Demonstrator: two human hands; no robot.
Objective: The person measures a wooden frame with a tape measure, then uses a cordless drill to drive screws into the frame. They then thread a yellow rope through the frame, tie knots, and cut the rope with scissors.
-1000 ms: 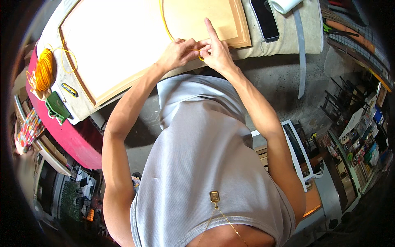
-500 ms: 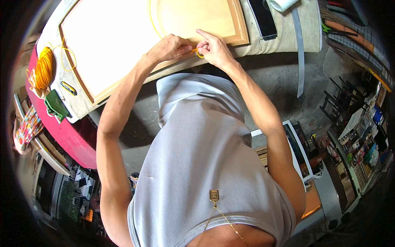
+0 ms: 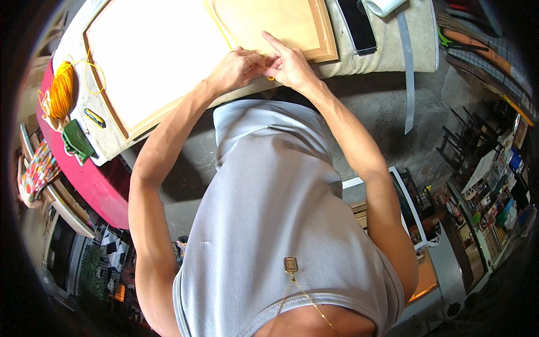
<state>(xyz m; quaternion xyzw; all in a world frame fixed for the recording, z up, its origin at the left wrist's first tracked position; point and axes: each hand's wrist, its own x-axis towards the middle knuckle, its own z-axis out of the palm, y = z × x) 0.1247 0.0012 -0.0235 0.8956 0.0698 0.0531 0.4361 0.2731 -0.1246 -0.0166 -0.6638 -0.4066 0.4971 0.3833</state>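
A wooden picture frame (image 3: pixel 330 40) lies on the padded table, its flat backing in it. Over its near edge my two hands meet. A thin yellow cord (image 3: pixel 222 31) runs down across the backing to my left hand (image 3: pixel 238 68), whose curled fingers are closed on it. My right hand (image 3: pixel 289 66) pinches the cord between thumb and bent fingers, its index finger stretched out over the backing. A short yellow loop peeks out below the right fingers; the fingertips hide the rest. At the table's left end lies a coil of orange-yellow cord (image 3: pixel 60 90).
A yellow and black cutter (image 3: pixel 94 118) and a green box-like thing (image 3: pixel 77 140) lie near the coil. Right of the frame are a phone (image 3: pixel 357 25) and a white roll (image 3: pixel 384 5). A grey strap (image 3: pixel 409 84) hangs over the table edge.
My hands have drawn closer together, and the left one has shifted slightly right. The cord on the backing now runs straighter, and less of the yellow loop shows.
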